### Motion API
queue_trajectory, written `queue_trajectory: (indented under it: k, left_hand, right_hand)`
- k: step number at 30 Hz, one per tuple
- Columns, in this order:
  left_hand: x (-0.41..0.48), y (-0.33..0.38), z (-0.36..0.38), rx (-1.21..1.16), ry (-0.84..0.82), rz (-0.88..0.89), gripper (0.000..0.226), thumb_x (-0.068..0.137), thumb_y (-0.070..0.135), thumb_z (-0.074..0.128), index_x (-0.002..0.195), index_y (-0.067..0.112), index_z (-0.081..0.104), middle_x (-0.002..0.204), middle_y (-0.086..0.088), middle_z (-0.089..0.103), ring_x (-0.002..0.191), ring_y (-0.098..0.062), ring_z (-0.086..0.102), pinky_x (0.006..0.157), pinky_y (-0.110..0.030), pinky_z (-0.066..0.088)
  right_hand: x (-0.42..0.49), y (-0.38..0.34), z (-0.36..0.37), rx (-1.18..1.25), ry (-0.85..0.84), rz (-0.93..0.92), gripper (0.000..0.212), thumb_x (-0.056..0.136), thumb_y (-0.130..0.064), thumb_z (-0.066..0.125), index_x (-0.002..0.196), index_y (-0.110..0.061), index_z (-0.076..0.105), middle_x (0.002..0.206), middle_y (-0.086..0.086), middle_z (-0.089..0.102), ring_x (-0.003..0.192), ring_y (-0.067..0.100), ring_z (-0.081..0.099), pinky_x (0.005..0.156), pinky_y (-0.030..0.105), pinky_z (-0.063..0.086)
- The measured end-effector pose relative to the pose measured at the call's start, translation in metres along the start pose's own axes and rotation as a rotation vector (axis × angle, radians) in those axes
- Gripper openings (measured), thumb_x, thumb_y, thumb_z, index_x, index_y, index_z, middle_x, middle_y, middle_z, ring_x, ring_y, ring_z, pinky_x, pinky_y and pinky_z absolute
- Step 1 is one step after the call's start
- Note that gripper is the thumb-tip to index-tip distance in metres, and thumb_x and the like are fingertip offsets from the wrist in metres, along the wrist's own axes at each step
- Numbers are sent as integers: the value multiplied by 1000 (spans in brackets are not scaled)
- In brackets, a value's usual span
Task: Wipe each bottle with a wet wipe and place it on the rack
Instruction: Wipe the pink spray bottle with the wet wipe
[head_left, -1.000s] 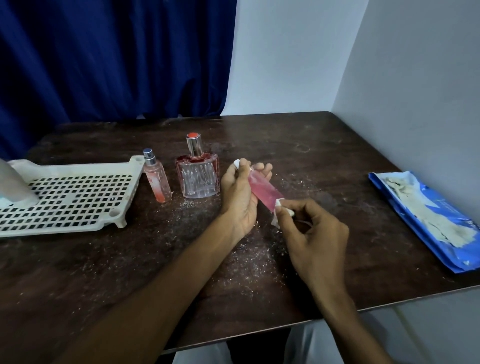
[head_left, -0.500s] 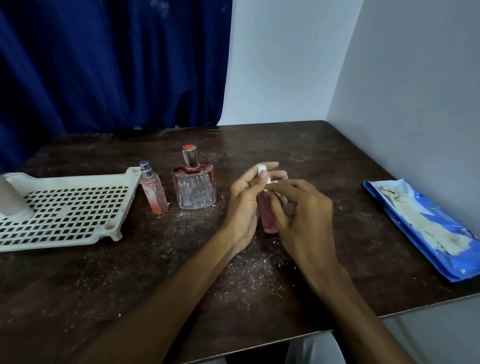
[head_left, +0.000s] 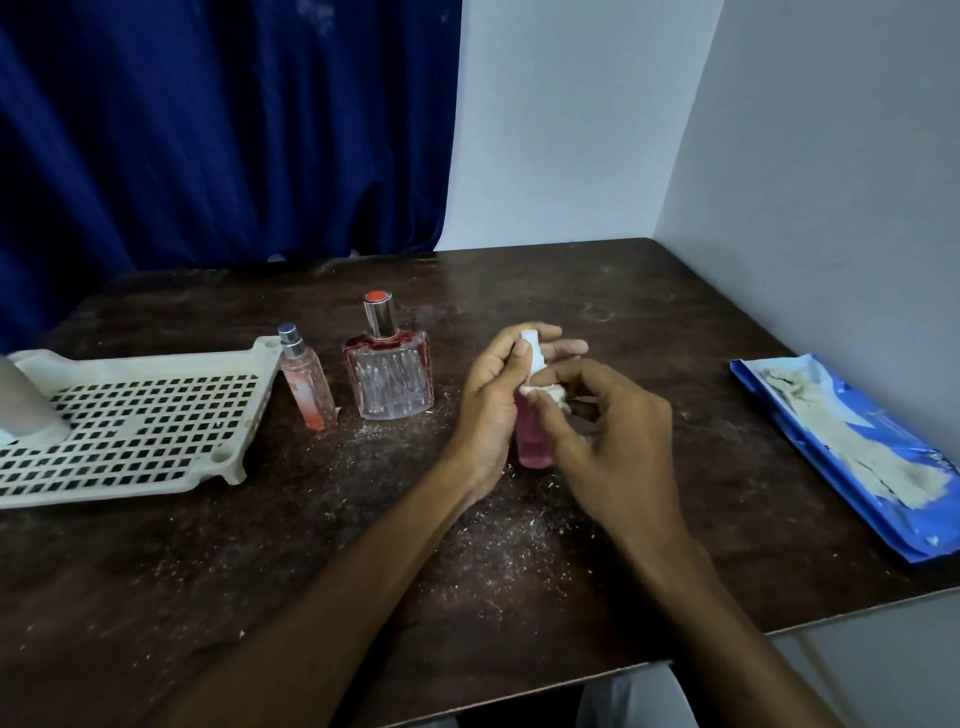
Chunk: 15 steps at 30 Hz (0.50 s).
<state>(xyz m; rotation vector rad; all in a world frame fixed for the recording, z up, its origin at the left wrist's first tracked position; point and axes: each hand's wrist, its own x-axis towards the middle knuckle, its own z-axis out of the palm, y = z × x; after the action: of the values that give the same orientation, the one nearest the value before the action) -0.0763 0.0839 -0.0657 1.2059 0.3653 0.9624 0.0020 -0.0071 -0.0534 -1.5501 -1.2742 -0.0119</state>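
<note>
The left hand (head_left: 493, 400) grasps a small pink spray bottle (head_left: 532, 441) and holds it upright near the middle of the dark wooden table (head_left: 649, 322), with thumb and fingers curled round its white spray head (head_left: 531, 349). The right hand (head_left: 610, 441) pinches a crumpled piece of wet wipe (head_left: 546, 395) between thumb and forefinger and presses it against the bottle's shoulder, just below the spray head. Whether the bottle's base touches the table cannot be told (the hands close in on both sides).

Two more bottles stand to the left, apart from the hands. One is a square clear-glass perfume bottle (head_left: 388, 379) with a silver collar and red cap. The other is a slim pink spray bottle (head_left: 306, 387), slightly tilted, just beside the corner of the white plastic rack (head_left: 130, 426). A grey object (head_left: 23, 400) stands on the rack, cut off by the left edge of view. A blue wet wipe pack (head_left: 852, 467) lies open near the table's right edge, by the wall. Pale crumbs speckle the table around the forearms, and a blue curtain (head_left: 208, 130) hangs behind.
</note>
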Motion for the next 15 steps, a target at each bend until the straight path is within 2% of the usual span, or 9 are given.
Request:
queue_trajectory:
  k: [4,6,9,12,15]
  left_hand:
    - [1,0,-2,18,-3,2,24,107,13,35,101,9,58,100,-8,71,86,-17,67,76,-27,55]
    - [1,-1,-2,22,9,-6,25,107,17,35,101,10,59,99,-9,67,83,-17,65,76,-29,53]
    - [-1,0,1,12,16,2,28,106,23,38,109,7,62,104,-10,66,83,-18,66,75,-32,54]
    - [-2,-1,4,40,43,15,28,102,25,51,117,7,65,102,-13,66,76,-19,64,66,-30,56]
    - [-2,-2,1,-3,65,15,26,96,26,62,119,14,70,111,-31,62,78,-23,69,70,-33,59]
  right_hand:
    - [8,1,-4,38,22,153,18,85,-15,75,102,-20,70,89,-16,71,79,-6,67,68,6,49]
    - [12,1,-5,94,12,195,22,85,-12,76,104,-19,69,88,-15,72,78,-7,67,67,6,49]
    - [8,-3,-5,117,19,166,28,84,-13,77,109,-18,64,89,-13,71,80,-3,69,69,13,54]
    - [3,-6,-6,128,12,145,30,84,-12,77,110,-16,62,87,-12,71,77,-5,69,64,7,50]
    - [4,-5,-7,111,24,166,30,82,-13,78,108,-17,62,82,-15,71,74,-7,68,62,5,48]
